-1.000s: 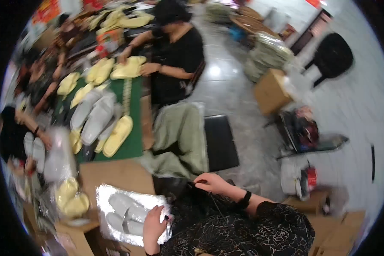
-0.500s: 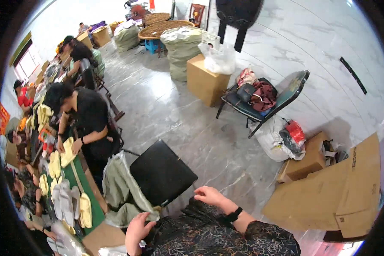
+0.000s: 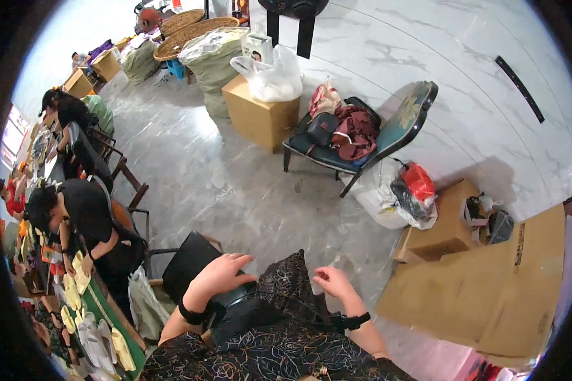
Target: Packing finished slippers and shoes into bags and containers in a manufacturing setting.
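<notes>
My left hand [image 3: 221, 277] reaches forward with its fingers stretched and the thumb apart, holding nothing. It appears over or beside a black chair [image 3: 187, 263] with a backrest and seat; I cannot tell whether it touches it. To the right, my right hand [image 3: 334, 282] hovers with loosely bent fingers, and nothing shows in its grip. Between the two hands spreads my dark patterned garment [image 3: 286, 282]. Both wrists wear black bands. Left of the chair stands a pale green woven sack [image 3: 147, 305].
At left, co-workers sit along a green-topped table [image 3: 105, 303] with yellow and grey slippers [image 3: 94, 340]. A padded chair [image 3: 388, 136] bears clothes and a bag. Cardboard boxes [image 3: 464, 286] line the right. Farther off are a carton [image 3: 257, 117], full sacks [image 3: 213, 70] and round woven trays.
My view has turned right, so the slipper table and chairs sit farther left. My left hand has risen from low beside the sack to the black chair. My right hand stays raised with fingers bent.
</notes>
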The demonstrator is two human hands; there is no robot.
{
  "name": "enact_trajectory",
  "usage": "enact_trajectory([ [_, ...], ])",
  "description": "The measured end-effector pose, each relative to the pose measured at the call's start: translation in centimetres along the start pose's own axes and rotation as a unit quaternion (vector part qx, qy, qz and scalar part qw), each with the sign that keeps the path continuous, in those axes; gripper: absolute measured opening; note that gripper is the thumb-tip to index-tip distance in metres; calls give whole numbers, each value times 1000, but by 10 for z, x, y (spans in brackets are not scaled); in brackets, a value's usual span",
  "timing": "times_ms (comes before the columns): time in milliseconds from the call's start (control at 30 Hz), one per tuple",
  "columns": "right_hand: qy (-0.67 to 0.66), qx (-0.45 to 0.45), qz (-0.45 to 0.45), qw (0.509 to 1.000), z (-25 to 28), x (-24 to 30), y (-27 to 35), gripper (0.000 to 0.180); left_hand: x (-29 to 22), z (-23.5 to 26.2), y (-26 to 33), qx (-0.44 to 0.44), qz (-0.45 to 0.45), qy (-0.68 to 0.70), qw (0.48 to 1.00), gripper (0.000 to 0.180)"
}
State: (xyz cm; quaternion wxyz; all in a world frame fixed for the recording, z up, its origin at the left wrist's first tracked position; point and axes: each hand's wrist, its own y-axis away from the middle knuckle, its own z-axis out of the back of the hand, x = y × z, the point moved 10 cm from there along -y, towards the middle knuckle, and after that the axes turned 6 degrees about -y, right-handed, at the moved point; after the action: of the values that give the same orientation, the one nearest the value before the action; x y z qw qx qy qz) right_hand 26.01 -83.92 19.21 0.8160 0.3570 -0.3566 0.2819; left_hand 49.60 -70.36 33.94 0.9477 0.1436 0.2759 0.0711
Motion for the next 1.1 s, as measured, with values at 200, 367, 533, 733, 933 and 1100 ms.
enact_trajectory([
  [200, -14, -18, -34, 999, 84, -18, -121, 39, 26, 29, -159, 63, -41, 12, 997, 53],
  [367, -25, -69, -57, 996, 161, -31, -272, 36, 51, 79, -311, 62, -70, 15, 995, 52],
  [533, -25, -190, 14, 981, 278, 20, -417, 30, 68, 147, -458, -1, -96, -19, 995, 52],
  [733, -38, -291, 64, 954, 405, 19, -586, 20, 80, 175, -620, 23, -105, -24, 994, 55],
  [933, -101, -238, -3, 966, 430, -36, -794, 19, 114, 171, -767, -21, -75, -24, 997, 60],
  [1100, 45, -116, -160, 979, 365, -78, -905, 49, 140, 136, -868, -19, -78, -47, 996, 52],
])
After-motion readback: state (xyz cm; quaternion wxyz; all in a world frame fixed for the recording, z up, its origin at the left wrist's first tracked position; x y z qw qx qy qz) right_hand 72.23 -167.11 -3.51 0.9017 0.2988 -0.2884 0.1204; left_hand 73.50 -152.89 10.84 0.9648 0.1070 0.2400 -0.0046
